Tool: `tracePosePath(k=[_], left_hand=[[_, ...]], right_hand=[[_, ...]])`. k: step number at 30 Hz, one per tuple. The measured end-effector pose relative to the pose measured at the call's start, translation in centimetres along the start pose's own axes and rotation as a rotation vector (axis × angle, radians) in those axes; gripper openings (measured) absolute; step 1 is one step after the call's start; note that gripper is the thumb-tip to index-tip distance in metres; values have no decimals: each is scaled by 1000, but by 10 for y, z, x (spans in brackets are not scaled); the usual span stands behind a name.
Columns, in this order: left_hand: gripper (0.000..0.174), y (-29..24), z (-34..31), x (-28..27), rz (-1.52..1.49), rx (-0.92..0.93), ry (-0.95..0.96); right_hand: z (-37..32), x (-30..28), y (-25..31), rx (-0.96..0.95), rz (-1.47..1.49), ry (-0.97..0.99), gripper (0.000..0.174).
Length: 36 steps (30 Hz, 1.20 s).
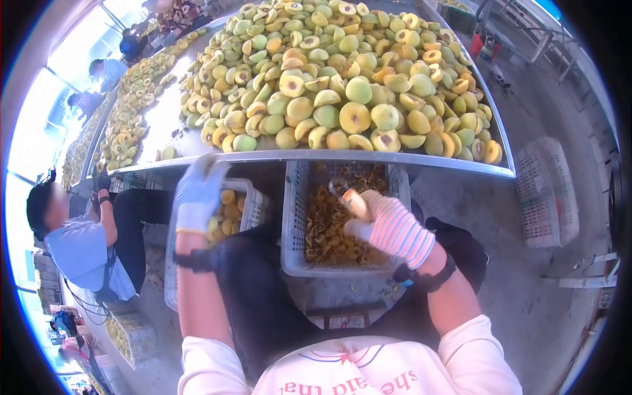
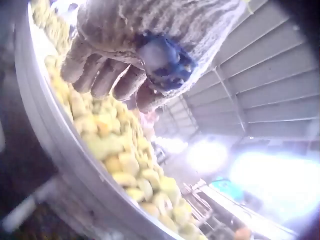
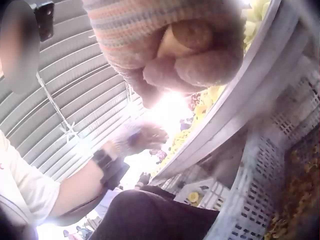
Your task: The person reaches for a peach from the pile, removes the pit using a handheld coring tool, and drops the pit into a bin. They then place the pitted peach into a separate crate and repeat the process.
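Observation:
My left hand (image 1: 201,191), in a pale glove, is raised by the metal table's front edge, over a crate (image 1: 253,207) of fruit. In the left wrist view its fingers (image 2: 102,77) are loosely bent with no object showing among them. My right hand (image 1: 401,230), in a striped glove, grips the wooden handle (image 1: 356,203) of a pitting tool, whose curved metal end (image 1: 338,186) points toward the table. Below the tool stands a white crate (image 1: 289,230) holding brown pits and scraps (image 1: 329,230). Halved yellow-green peach-like fruit (image 1: 355,117) is heaped on the table.
The table's metal rim (image 1: 316,155) runs across in front of both hands. At left a seated person (image 1: 82,230) works at the same table. An upright white crate (image 1: 546,191) stands on the floor at right.

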<state>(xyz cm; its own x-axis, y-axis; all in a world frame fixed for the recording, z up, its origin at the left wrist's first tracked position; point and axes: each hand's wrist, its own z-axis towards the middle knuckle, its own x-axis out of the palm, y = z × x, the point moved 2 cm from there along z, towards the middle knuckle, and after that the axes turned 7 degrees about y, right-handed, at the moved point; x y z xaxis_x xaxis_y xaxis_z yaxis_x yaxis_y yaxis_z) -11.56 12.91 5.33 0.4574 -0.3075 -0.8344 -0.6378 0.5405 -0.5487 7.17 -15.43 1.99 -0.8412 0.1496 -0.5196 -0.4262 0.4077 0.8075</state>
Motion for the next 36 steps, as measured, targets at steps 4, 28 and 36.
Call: tracePosePath(k=[4, 28, 36], left_hand=[[38, -50, 66, 92, 292, 199, 225], [58, -62, 127, 147, 480, -14, 280], [47, -28, 109, 103, -562, -34, 375]], right_hand=[[1, -1, 4, 20, -24, 48, 45], [16, 3, 1, -47, 59, -80, 45], [17, -1, -4, -49, 169, -255, 42]])
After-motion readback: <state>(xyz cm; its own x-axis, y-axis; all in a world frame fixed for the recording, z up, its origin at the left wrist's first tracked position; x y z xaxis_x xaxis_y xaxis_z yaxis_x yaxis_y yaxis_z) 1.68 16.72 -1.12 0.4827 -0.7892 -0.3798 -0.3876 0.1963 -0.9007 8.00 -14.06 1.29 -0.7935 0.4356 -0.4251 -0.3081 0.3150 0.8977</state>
